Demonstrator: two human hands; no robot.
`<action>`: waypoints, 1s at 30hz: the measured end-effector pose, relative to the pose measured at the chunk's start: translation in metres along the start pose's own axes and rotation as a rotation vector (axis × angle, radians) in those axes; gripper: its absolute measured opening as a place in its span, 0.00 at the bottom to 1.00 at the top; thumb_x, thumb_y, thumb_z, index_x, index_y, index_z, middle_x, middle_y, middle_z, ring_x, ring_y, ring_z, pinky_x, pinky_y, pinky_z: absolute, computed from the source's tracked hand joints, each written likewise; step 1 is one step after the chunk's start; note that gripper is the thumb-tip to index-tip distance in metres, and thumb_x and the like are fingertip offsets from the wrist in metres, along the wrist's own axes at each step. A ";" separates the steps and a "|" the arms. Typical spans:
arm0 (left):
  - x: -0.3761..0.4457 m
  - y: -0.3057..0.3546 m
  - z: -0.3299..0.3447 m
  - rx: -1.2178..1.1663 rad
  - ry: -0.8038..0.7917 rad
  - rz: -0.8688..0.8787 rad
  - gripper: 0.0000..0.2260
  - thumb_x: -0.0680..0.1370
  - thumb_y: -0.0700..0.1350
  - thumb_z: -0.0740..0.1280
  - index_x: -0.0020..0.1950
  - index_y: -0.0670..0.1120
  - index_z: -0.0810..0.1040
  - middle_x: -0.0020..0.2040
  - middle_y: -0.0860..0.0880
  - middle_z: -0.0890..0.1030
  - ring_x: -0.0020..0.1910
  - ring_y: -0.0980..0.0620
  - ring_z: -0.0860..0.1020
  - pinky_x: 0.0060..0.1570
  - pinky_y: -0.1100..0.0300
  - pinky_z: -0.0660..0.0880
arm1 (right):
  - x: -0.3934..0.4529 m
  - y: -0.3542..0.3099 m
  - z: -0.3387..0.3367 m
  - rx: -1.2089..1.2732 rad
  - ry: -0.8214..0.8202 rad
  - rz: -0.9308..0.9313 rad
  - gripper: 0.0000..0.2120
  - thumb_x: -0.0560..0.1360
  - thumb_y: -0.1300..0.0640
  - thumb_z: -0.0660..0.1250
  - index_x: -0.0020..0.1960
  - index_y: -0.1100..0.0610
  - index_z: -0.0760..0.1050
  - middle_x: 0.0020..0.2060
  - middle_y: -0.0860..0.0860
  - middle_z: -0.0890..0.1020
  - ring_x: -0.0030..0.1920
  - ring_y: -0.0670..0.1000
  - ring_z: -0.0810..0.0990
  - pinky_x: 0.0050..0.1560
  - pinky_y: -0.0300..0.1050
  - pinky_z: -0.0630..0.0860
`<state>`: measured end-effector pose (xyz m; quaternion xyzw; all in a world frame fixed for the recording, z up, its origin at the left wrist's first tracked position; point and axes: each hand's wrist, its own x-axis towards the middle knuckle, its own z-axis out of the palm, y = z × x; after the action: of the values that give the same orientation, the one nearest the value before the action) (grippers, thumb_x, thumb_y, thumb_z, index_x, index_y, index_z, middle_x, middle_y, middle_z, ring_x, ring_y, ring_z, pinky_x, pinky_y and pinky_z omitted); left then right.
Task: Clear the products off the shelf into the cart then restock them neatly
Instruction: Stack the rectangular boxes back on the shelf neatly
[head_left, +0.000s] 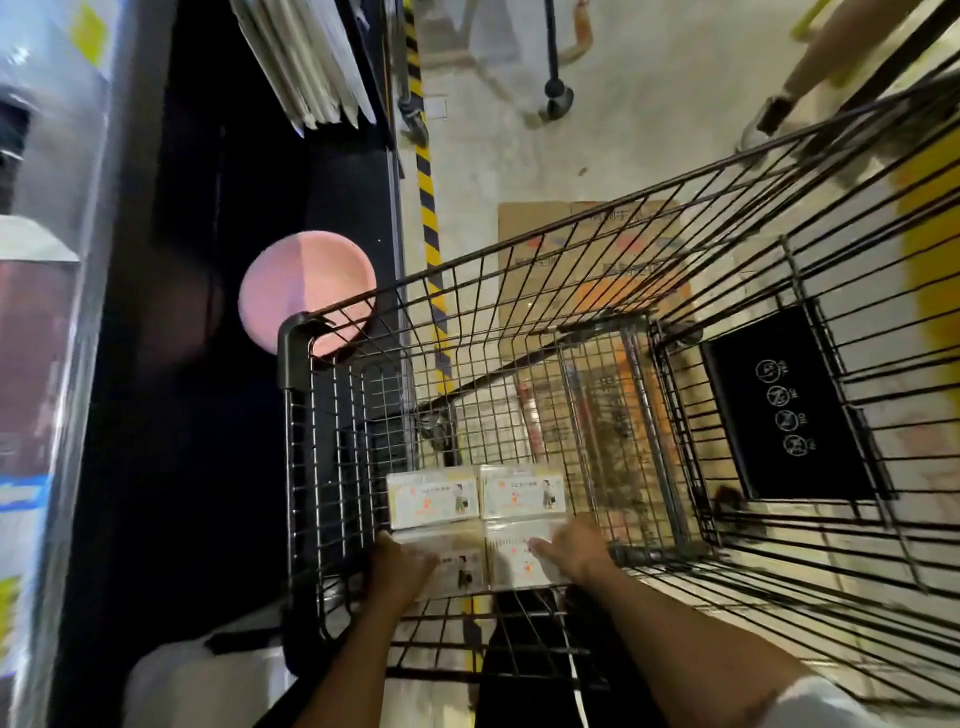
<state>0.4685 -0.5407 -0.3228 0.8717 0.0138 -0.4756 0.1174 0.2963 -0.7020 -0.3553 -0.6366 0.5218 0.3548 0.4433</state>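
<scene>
**Spotter:** Where are the products right now?

**Operator:** From my feed, four flat packets lie in a two-by-two block on the wire floor of the cart, at its near left corner. The far pair, one of them at, shows its printed labels plainly. The near pair sits under my hands.

**Spotter:** And the hands?

**Operator:** My left hand is on the near left packet, fingers bent over its left edge and thumb lying across the top, so I read it as gripping. My right hand is on the near right packet, thumb on its face and fingers wrapped round the right edge. The picture is a bit blurred there, but both look closed on their packets.

**Spotter:** Anything else around?

**Operator:** A dark shelf runs along the left, with a round pink disc on it, just beyond the cart's left corner. A flattened cardboard box lies on the floor under the cart, and striped yellow-and-black tape runs between shelf and cart. The cart's folded black seat flap is to the right.
</scene>
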 end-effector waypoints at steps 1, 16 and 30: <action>0.000 0.000 0.001 0.000 -0.016 -0.036 0.33 0.73 0.44 0.72 0.72 0.36 0.59 0.66 0.37 0.70 0.64 0.39 0.71 0.60 0.52 0.69 | -0.001 -0.002 0.002 0.010 0.029 0.001 0.25 0.74 0.38 0.63 0.52 0.61 0.78 0.52 0.58 0.80 0.53 0.56 0.78 0.56 0.44 0.74; 0.032 -0.031 0.005 -0.200 -0.116 -0.074 0.29 0.60 0.42 0.82 0.56 0.38 0.75 0.54 0.42 0.80 0.51 0.44 0.80 0.48 0.50 0.79 | 0.008 0.011 0.006 0.380 0.118 0.268 0.49 0.58 0.42 0.80 0.68 0.66 0.63 0.64 0.60 0.72 0.64 0.60 0.72 0.56 0.50 0.77; -0.094 0.016 -0.034 -0.701 0.249 0.232 0.27 0.68 0.44 0.78 0.57 0.35 0.68 0.52 0.39 0.78 0.48 0.42 0.80 0.33 0.61 0.77 | -0.070 -0.027 -0.095 0.671 0.137 -0.428 0.18 0.70 0.61 0.74 0.57 0.65 0.76 0.52 0.58 0.83 0.53 0.56 0.82 0.53 0.51 0.80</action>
<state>0.4472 -0.5401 -0.2237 0.8255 0.0908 -0.3163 0.4585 0.3076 -0.7648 -0.2520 -0.5730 0.4927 0.0209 0.6546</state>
